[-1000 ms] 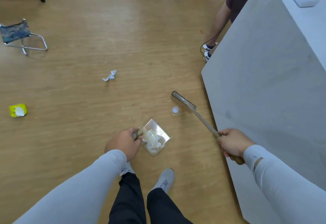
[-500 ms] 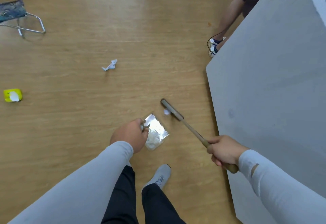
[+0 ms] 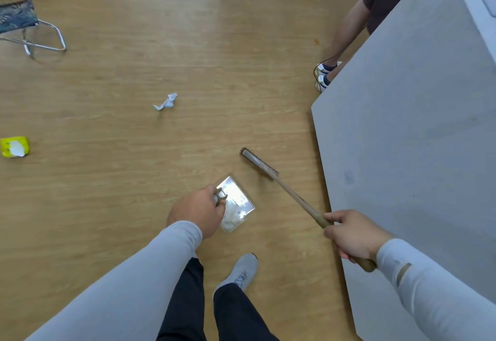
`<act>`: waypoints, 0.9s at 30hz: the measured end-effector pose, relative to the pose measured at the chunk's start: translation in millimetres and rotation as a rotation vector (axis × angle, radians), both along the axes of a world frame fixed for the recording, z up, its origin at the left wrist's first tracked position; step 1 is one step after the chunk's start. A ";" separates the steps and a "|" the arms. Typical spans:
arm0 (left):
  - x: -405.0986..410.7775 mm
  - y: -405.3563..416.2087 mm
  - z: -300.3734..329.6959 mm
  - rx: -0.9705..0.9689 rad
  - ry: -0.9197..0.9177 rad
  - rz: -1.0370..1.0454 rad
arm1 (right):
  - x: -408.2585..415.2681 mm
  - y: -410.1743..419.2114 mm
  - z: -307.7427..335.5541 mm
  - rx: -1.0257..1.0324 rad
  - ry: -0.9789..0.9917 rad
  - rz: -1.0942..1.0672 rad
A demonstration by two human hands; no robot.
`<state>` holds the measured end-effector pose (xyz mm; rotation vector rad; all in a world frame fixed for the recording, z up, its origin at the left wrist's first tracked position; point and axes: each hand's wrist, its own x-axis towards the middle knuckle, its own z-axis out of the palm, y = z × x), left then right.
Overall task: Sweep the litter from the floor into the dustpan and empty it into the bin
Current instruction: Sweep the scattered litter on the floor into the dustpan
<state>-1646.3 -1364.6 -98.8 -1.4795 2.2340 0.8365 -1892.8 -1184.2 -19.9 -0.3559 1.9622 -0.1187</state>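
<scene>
Fingers (image 3: 220,207) round dustpan (image 3: 237,201), others round brush (image 3: 290,193), above wooden floor (image 3: 120,179).

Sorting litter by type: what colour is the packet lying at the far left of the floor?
Bright yellow with a white patch; the packet shows in the head view.

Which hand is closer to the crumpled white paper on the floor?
Left. The left hand grips the dustpan handle, below and right of the crumpled paper. The right hand, gripping the brush handle, is much farther right, beside the grey cabinet.
</scene>
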 end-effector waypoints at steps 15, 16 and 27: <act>88.5 -64.2 67.0 0.094 0.080 0.161 | 42.1 -84.6 55.7 -0.115 0.006 -0.123; 97.6 -74.4 74.4 0.087 0.091 0.186 | 48.0 -97.1 61.5 -0.121 0.018 -0.103; 173.6 -169.0 108.0 0.035 0.109 0.377 | 94.1 -191.5 85.5 -0.231 0.056 -0.086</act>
